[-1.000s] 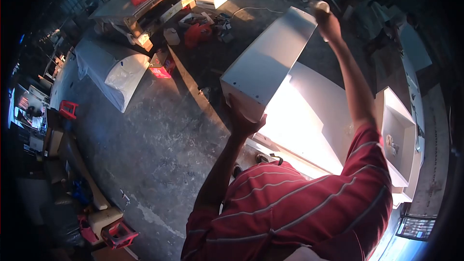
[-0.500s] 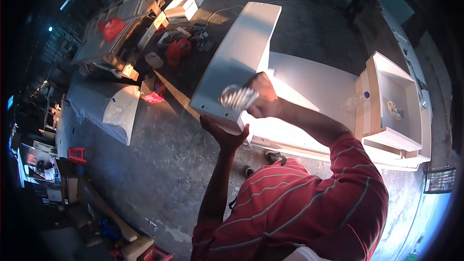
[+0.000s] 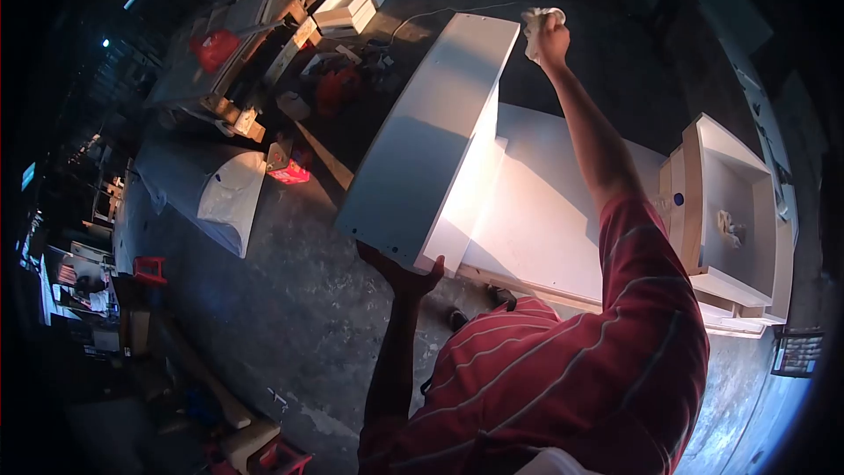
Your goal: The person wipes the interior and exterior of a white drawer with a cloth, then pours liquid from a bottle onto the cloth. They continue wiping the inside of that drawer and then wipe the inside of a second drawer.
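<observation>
A long white furniture part (image 3: pixel 422 123), box-like and with small dark holes near its ends, stands tilted over a white work surface (image 3: pixel 549 198). My left hand (image 3: pixel 409 274) grips its near lower end, the thumb on the side and the fingers underneath, partly hidden. Beyond its far right corner, my right hand (image 3: pixel 556 42) is closed round a crumpled pale cloth (image 3: pixel 534 33), apart from the part's edge. Shadow covers much of the broad top face, while the side toward me is brightly lit.
At the right a white drawer (image 3: pixel 734 185) holds a crumpled pale scrap (image 3: pixel 729 227). Stacked white drawers (image 3: pixel 347 4) stand at the back. On the floor to the left are a red box (image 3: pixel 288 167), a wrapped white panel (image 3: pixel 233 198) and a red stool (image 3: pixel 149 270).
My right hand has swept the cloth from the near end of the furniture part to beyond its far right corner. My left hand keeps its grip, slightly lower in view.
</observation>
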### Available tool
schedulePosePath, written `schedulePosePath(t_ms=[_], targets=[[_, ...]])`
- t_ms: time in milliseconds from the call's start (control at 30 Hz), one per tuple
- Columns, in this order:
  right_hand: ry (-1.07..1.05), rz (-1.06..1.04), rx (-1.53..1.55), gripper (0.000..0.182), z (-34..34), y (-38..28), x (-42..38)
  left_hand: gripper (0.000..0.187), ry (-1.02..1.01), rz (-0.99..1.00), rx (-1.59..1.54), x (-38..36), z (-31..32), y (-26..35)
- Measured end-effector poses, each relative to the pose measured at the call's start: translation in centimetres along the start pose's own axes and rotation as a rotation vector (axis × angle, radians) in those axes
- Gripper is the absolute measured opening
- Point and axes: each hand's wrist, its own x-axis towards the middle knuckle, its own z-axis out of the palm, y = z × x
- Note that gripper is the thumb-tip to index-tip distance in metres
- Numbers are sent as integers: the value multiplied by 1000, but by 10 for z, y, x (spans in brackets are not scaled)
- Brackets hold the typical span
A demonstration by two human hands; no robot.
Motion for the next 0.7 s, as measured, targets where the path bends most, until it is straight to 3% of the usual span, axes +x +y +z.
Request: schedulePosePath(t_ms=[33, 67, 167, 267, 300, 333, 367, 400, 467, 533, 567, 667, 700], targets=[[126, 202, 95, 39, 0, 14, -4, 117, -9, 1, 19, -4, 1, -4], [121, 233, 82, 39, -4, 27, -21, 117, -37, -14, 30, -12, 2, -10], [105, 492, 494, 38, -21, 31, -104, 115, -127, -162, 37, -46, 1, -39], [33, 578, 310, 44, -36, 57, -226, 95, -358, -233, 25, -56, -12, -43], [-94, 670, 246, 46, -42, 45, -267, 78, -242, -217, -103, -43, -12, -21], [-150, 698, 38, 47, -34, 61, -314, 78, -271, -220, -98, -45, -14, -21], [-212, 840, 170, 44, -31, 28, -344, 75, -293, -272, -139, -45, -16, -21], [-449, 710, -4, 35, -25, 33, -379, 74, -317, -297, -155, -46, -18, -22], [-621, 538, 133, 28, -13, 26, -432, 74, -328, -370, -164, -47, -22, -22], [-1000, -209, -86, 24, -11, 31, -449, 76, -325, -427, -135, -52, -29, -26], [-1160, -391, -170, 20, -7, 54, -463, 76, -351, -410, -111, -60, -35, -30], [-1267, -473, -351, 18, 0, 55, -449, 77, -396, -400, -58, -76, -52, -39], [-1171, -530, -430, 14, 7, 72, -443, 77, -393, -412, -53, -76, -54, -39]])
